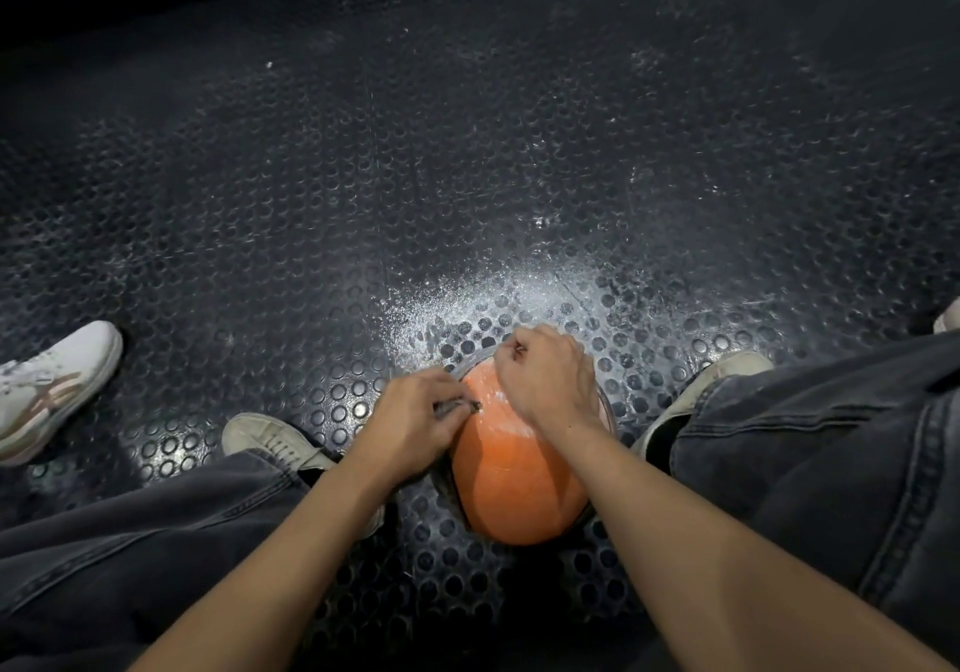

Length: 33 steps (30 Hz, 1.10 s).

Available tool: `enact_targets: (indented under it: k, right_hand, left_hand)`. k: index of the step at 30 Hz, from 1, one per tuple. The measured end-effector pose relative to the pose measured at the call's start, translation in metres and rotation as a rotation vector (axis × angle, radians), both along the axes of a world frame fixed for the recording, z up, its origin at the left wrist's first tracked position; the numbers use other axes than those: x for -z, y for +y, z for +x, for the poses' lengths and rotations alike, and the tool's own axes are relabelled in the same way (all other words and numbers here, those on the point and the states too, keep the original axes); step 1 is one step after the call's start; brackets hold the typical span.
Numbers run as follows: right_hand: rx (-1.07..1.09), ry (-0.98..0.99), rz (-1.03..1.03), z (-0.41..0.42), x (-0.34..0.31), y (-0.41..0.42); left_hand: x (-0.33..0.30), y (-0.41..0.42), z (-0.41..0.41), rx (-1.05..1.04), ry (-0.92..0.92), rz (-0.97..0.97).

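Two hands seemingly scrape the orange ball [514, 484]: left hand [415, 419] pinches a small tool [460, 405], right hand [545, 380] curls on top, hold unclear; steady pressure next.

The floor [467, 126] is black rubber with round studs, scuffed with pale streaks to the far right. A clear bowl [607, 404] holding an orange ball [514, 484] stands near centre. White powder [498, 292] is dusted just beyond it. A pale shoe [270, 437] stands left of the bowl, another [722, 375] right, and a white sneaker [52, 385] is at the left edge.
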State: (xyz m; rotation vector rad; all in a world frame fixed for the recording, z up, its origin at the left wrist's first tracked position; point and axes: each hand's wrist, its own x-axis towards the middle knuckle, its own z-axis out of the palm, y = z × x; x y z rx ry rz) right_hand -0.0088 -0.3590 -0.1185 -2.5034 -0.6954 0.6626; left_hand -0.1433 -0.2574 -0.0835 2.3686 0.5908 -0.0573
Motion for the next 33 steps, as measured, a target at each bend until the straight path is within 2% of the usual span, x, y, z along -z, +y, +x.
enact_targets:
  k: [6,12,17,22,28,33]
  right_hand:
    - [0.013,-0.029,0.009,-0.004,-0.002,0.0]
    - [-0.034,0.006,0.024,0.002,0.001,0.001]
    - [-0.013,-0.026,0.012,-0.004,0.002,0.0]
    - [-0.007,0.01,0.029,0.002,0.003,0.001]
    - [-0.014,-0.031,-0.001,-0.004,-0.001,-0.001]
    - [-0.007,-0.026,0.008,0.0,0.0,0.0]
  left_hand:
    - [0.01,0.009,0.028,-0.131,-0.004,0.031]
    - [-0.002,0.001,0.003,-0.05,0.007,-0.01]
    - [0.015,0.012,0.031,-0.183,0.007,0.003]
    - [0.003,0.003,-0.011,-0.056,-0.027,-0.07]
    - [0.015,0.003,0.035,-0.191,-0.017,0.04]
    - [0.002,-0.013,-0.014,-0.137,-0.07,-0.024]
